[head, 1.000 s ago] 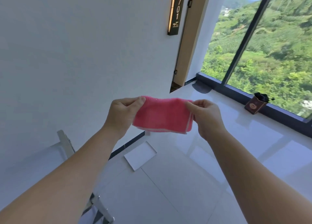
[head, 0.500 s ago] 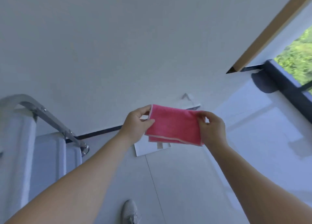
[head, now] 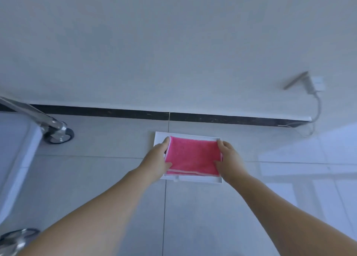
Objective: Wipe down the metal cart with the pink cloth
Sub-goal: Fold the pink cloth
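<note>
Item: pink cloth (head: 192, 158), folded to a flat rectangle with a pale hem, centre of the frame, held in the air in front of a white square plate (head: 159, 138) that lies on the tiled floor (head: 116, 178) by the dark skirting (head: 231, 118). Whether the cloth touches the plate cannot be told. Long axis runs left to right across the frame; the doubled hem edge faces the lower edge of the frame, toward the person.

Left hand (head: 157, 162): grips the cloth's left short edge, thumb on top, fingers curled under.

Right hand (head: 229, 160): grips the right short edge likewise, thumb over the top face, fingers out of sight beneath.

Metal cart (head: 21, 139): left edge of the frame, well apart from the cloth; a steel tube and castor wheel (head: 59, 137) show, with a pale panel below and a second castor at the lower left corner.

Also present: a wall socket with plug and cable (head: 316, 109), upper right.

Step in hand, as judged: readying the cloth; no wiping yet. To do it well, keep the fold tight and flat, pass the pad to one hand, palm spread across it, then carry it leftward to the cart and stroke along the tube's length.
</note>
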A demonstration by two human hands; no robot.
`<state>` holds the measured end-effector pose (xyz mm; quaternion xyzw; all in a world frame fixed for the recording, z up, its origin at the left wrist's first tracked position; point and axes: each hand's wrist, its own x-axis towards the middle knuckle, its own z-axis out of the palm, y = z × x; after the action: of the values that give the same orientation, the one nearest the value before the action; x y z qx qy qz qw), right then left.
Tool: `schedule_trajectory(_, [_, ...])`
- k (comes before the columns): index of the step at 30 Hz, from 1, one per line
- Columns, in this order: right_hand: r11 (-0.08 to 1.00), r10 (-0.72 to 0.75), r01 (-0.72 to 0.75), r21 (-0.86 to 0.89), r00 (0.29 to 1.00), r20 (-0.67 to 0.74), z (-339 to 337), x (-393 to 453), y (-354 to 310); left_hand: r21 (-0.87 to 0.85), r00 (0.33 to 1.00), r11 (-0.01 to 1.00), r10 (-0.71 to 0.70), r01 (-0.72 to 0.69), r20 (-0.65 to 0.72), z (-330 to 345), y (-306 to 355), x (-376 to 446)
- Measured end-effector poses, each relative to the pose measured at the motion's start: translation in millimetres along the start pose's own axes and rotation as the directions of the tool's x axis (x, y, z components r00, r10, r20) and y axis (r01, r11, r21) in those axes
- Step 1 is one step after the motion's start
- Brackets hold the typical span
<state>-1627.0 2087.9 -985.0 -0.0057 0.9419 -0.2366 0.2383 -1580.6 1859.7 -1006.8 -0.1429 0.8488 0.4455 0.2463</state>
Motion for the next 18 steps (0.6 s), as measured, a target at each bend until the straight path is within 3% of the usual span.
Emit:
schedule_trajectory(8, [0.990,-0.028,0.034,-0.136,0.998,0.050,137.1,124.3,83.0,0.232,0.998,0.973,0.019,-0.005,-0.057,81.9,-98.7,121.6])
schedule_trajectory(13, [0.960,0.016,0.014,-0.279,0.994,0.107,160.6,149.6,110.1,0.322,0.998,0.946,-0.013,0.033,-0.065,99.7,-106.9,157.6])
schedule_trajectory(18, [0.879,0.002,0.048,-0.475,0.995,0.105,154.2,151.4,104.6,0.353,0.962,0.910,-0.136,0.216,-0.237,90.9,-102.4,159.7])
